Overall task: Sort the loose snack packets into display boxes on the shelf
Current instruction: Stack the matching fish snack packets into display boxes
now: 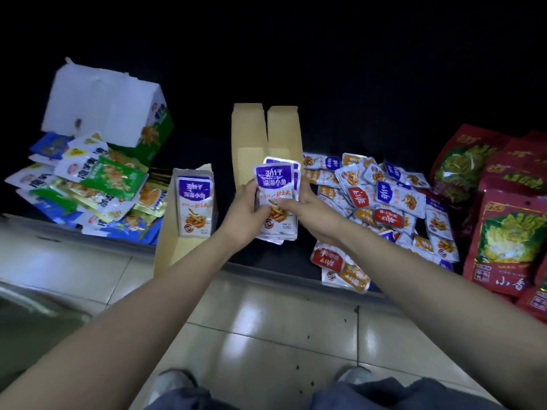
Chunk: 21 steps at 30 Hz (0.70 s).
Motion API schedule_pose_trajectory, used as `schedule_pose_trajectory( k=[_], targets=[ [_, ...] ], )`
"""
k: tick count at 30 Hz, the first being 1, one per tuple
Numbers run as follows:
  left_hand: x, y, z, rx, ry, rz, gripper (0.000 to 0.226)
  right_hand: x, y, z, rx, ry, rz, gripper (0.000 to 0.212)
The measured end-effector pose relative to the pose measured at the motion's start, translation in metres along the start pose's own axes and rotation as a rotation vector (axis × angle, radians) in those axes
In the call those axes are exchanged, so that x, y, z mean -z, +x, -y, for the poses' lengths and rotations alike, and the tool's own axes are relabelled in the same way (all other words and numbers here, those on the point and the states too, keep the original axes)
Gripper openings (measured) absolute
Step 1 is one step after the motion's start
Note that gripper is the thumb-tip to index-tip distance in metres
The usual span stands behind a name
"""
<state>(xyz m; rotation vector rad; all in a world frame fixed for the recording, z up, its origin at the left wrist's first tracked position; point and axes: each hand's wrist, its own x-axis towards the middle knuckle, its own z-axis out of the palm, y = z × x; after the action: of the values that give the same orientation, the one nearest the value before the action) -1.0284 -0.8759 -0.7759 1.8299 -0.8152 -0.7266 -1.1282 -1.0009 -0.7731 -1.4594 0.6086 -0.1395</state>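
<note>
Both hands hold one stack of purple-topped snack packets (277, 190) upright above the shelf edge. My left hand (244, 213) grips the stack's left side, my right hand (307, 213) its right side and bottom. Left of the stack stands an open cardboard display box (173, 247) with several matching purple packets (194, 202) upright inside. Behind the stack rise two tall cardboard box flaps (266, 134). To the right lies a loose pile of purple, red and orange packets (381, 202) on the dark shelf.
A heap of green, blue and white packets (85, 184) lies at the left under a white and green carton (109, 110). Large red bags (509, 241) crowd the right end. The tiled floor (281, 321) and my shoes are below the shelf edge.
</note>
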Motion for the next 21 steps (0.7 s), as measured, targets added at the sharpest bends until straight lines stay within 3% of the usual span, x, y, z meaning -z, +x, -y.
schedule_pose_trajectory(
  k=[4,6,9,12,18,21],
  targets=[
    [0.058,-0.012,-0.012,-0.097,0.051,-0.104,0.043,-0.035,0.005,0.041,0.093,0.065,0.052,0.056],
    [0.088,-0.021,-0.004,-0.113,0.06,-0.251,0.045,-0.06,0.009,0.051,0.116,0.146,0.048,0.052],
    [0.118,-0.032,0.023,0.01,0.161,-0.446,0.035,-0.098,0.016,0.049,0.104,0.173,-0.025,0.046],
    [0.122,-0.038,0.055,0.163,0.253,-0.397,0.044,-0.126,0.021,0.032,0.073,0.152,-0.079,0.047],
    [0.115,-0.042,0.082,0.123,0.26,-0.385,0.048,-0.155,0.032,-0.001,0.075,0.046,-0.169,0.053],
    [0.115,-0.041,0.085,0.064,0.242,-0.391,0.048,-0.164,0.036,-0.006,0.116,-0.195,-0.197,0.058]
  ],
)
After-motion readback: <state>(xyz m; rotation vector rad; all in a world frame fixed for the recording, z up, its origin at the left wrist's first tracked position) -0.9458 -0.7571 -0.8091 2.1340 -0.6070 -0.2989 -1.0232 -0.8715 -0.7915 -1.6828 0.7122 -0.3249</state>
